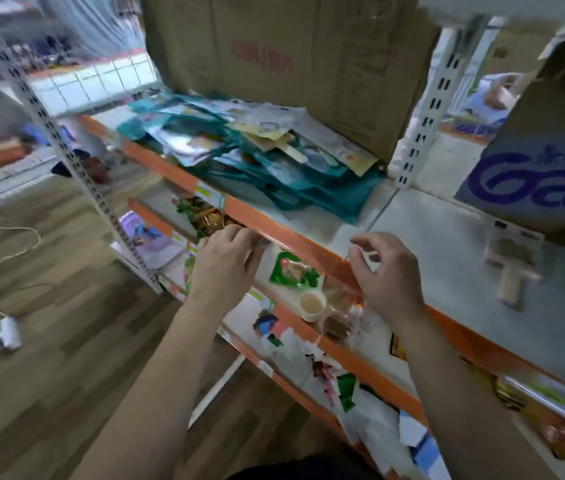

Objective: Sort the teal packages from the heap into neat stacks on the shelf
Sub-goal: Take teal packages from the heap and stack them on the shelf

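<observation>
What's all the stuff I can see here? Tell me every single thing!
teal packages: one messy heap, teal, on the shelf, left
cardboard box: one, brown, behind the heap
box with blue letters: one, brown, far right
shelf: one, grey with an orange edge
small pack: one, clear with a wooden piece, on the shelf, right
cup: one, cream, lower shelf
green packet: one, green, beside the cup
cable: one, white, on the floor, left
left hand: fingers curled at the shelf edge, blurred
right hand: fingers loosely curled, empty

Shop stockroom: goods-laden shelving (pixel 274 220), cartons (pixel 291 64).
</observation>
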`<state>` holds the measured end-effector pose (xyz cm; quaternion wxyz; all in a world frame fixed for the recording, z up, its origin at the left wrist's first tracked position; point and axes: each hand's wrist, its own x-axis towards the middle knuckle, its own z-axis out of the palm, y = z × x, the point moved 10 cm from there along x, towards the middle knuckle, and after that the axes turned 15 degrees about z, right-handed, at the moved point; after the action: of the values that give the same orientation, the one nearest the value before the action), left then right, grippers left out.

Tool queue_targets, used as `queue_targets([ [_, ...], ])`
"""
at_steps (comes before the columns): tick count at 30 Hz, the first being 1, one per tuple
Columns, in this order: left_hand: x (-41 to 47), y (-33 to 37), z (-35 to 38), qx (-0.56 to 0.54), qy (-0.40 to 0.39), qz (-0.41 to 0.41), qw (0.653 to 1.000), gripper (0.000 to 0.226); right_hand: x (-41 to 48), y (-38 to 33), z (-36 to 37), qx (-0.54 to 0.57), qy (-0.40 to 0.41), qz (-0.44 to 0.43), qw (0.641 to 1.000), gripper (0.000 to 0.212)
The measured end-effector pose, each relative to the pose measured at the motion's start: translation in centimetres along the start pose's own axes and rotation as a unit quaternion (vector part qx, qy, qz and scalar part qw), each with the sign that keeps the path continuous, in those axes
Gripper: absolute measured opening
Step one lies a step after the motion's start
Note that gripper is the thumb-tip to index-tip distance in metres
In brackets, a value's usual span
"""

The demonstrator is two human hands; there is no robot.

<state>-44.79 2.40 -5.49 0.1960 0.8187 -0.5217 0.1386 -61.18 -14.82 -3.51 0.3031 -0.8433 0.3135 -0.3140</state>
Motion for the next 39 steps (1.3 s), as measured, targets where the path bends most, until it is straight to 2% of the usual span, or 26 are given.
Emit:
queue_targets([
  [6,0.2,-8.2,-3.0,-0.005,0.038,-0.013,0.999,0.029,3.0,-5.7,5.3,0.009,-0.002,0.002,1.000,0.014],
  [11,1.6,-12.9,-3.2,-0.022,0.060,-0.019,0.998,0.023,7.4,-9.3,8.1,0.022,0.024,-0.026,0.999,0.011],
  [19,8.3,-22.9,-4.3,-0.004,0.063,-0.025,0.998,0.044,17.5,-15.0,13.6,0.044,0.053,-0.096,0.993,0.016],
  [23,11.4,-27.3,-5.3,0.015,0.093,-0.042,0.995,0.042,21.8,-17.5,16.8,0.047,0.031,-0.118,0.991,0.017],
  [30,13.8,-34.5,-4.1,-0.017,0.092,-0.083,0.992,0.039,26.6,-19.5,22.4,0.035,-0.014,-0.102,0.994,0.016],
  [35,16.5,-40.3,-2.6,-0.059,0.085,-0.090,0.991,0.032,29.2,-21.0,25.7,0.026,-0.003,-0.082,0.996,0.013],
  [39,19.6,-45.0,-1.4,-0.084,0.064,-0.064,0.992,0.032,31.3,-22.1,29.0,-0.008,0.012,-0.065,0.998,0.012],
])
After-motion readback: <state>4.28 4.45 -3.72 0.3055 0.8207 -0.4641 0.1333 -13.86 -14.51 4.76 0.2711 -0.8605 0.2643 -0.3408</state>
